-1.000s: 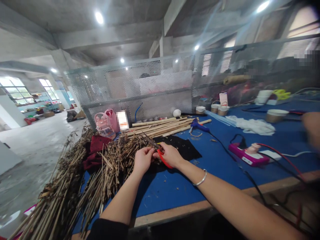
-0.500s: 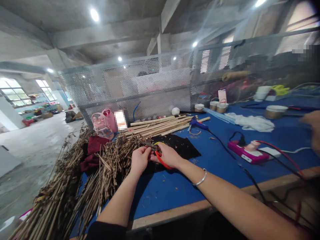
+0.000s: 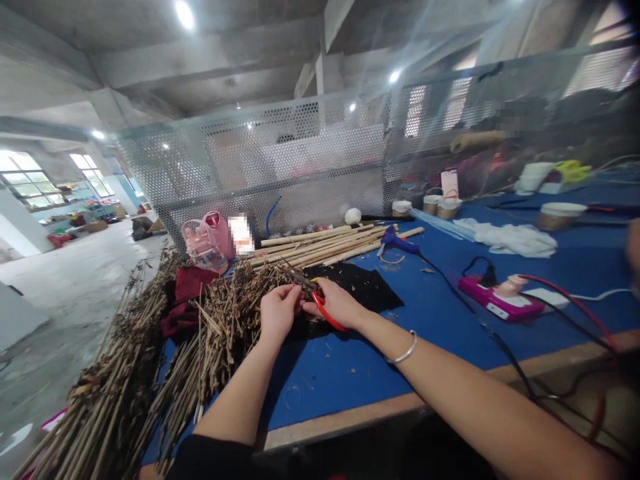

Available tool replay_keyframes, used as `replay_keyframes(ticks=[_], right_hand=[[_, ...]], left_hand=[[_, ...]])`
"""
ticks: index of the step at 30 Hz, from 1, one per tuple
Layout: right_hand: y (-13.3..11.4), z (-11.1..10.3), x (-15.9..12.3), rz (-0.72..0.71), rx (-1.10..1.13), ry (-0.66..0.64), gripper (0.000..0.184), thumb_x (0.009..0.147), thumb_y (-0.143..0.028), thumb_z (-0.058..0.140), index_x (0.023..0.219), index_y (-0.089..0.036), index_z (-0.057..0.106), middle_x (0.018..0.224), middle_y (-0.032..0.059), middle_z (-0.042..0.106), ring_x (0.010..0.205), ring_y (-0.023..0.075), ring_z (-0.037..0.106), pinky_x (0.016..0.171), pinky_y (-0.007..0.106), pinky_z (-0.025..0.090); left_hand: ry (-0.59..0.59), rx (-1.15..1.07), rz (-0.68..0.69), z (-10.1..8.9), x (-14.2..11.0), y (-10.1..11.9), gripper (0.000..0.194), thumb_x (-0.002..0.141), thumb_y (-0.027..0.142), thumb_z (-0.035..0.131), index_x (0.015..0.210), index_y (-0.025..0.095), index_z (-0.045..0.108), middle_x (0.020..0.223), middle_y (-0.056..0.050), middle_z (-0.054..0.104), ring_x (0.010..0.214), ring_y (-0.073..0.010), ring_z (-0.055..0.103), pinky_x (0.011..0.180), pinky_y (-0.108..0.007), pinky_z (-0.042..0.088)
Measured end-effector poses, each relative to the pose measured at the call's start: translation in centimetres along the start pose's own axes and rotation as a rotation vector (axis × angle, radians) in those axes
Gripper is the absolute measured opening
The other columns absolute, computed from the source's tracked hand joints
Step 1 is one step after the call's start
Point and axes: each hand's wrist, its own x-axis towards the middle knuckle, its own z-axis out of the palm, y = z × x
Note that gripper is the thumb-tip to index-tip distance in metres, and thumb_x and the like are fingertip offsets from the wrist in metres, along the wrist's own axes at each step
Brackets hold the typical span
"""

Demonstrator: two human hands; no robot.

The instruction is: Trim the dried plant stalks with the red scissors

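Observation:
My right hand [image 3: 337, 303] grips scissors [image 3: 326, 312] with red handles and a touch of yellow. Their dark blades point up and left, over the edge of a heap of dried brown stalks [image 3: 235, 313]. Close beside the blades, my left hand [image 3: 279, 310] has thumb and fingers pinched together; what is between them is too small and hidden to name. A black cloth [image 3: 373, 290] scattered with small plant bits lies just beyond my hands on the blue table [image 3: 350, 380].
Pale wooden sticks [image 3: 325, 243] lie behind the cloth, with a blue glue gun [image 3: 400, 241] at their right end. A purple power strip [image 3: 500, 303] with cords sits at right, near white gloves [image 3: 513, 239]. At left are a pink bag [image 3: 217, 237] and dark red cloth [image 3: 193, 283].
The scissor blades draw nearer my left hand's fingertips, then stand further out and apart again. Both hands stay close together in nearly the same place. The view shifts slightly.

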Motion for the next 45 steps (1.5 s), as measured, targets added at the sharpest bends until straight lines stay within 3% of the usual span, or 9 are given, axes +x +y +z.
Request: replay_keyframes(ticks=[6, 15, 27, 36, 45], right_hand=[[0.02, 0.14, -0.09, -0.032, -0.014, 0.034, 0.045, 0.068, -0.050, 0.061, 0.095, -0.016, 0.048, 0.091, 0.0058, 0.051, 0.085, 0.0172, 0.049, 0.072, 0.029, 0.037], [-0.50, 0.21, -0.23, -0.070, -0.108, 0.114, 0.045, 0.067, -0.052, 0.060, 0.090, -0.017, 0.046, 0.088, 0.0052, 0.051, 0.080, 0.0174, 0.049, 0.069, 0.028, 0.037], [-0.31, 0.48, -0.36, 0.002, 0.032, 0.042, 0.039, 0.069, -0.052, 0.058, 0.086, -0.019, 0.045, 0.076, 0.0015, 0.057, 0.066, 0.0138, 0.053, 0.055, 0.022, 0.032], [-0.38, 0.25, -0.39, 0.030, 0.007, 0.051, 0.039, 0.069, -0.056, 0.055, 0.081, -0.020, 0.048, 0.066, -0.0005, 0.058, 0.056, 0.0116, 0.050, 0.049, 0.020, 0.028], [-0.06, 0.06, -0.15, 0.055, -0.069, 0.051, 0.042, 0.069, -0.060, 0.053, 0.080, -0.020, 0.052, 0.069, 0.0008, 0.059, 0.056, 0.0112, 0.051, 0.048, 0.020, 0.027]], left_hand=[[-0.021, 0.117, 0.026, 0.08, -0.20, -0.07, 0.027, 0.065, 0.037, 0.062, 0.075, 0.012, 0.066, 0.062, -0.003, 0.064, 0.048, -0.0092, 0.052, 0.045, -0.019, 0.041], [-0.055, 0.154, 0.054, 0.13, -0.33, -0.16, 0.028, 0.066, 0.039, 0.061, 0.070, 0.012, 0.065, 0.058, -0.003, 0.062, 0.046, -0.0087, 0.049, 0.043, -0.019, 0.038], [-0.075, 0.079, 0.049, 0.38, -0.65, 0.32, 0.028, 0.065, 0.037, 0.061, 0.072, 0.011, 0.066, 0.053, -0.001, 0.059, 0.042, -0.0068, 0.044, 0.041, -0.017, 0.035], [-0.088, 0.066, 0.067, 0.32, -0.68, 0.42, 0.028, 0.068, 0.036, 0.059, 0.080, 0.012, 0.068, 0.055, 0.000, 0.061, 0.043, -0.0066, 0.045, 0.042, -0.017, 0.035], [-0.148, 0.082, 0.066, 0.28, -0.51, 0.13, 0.028, 0.070, 0.036, 0.058, 0.084, 0.014, 0.068, 0.063, -0.002, 0.063, 0.048, -0.0079, 0.050, 0.047, -0.018, 0.041]])
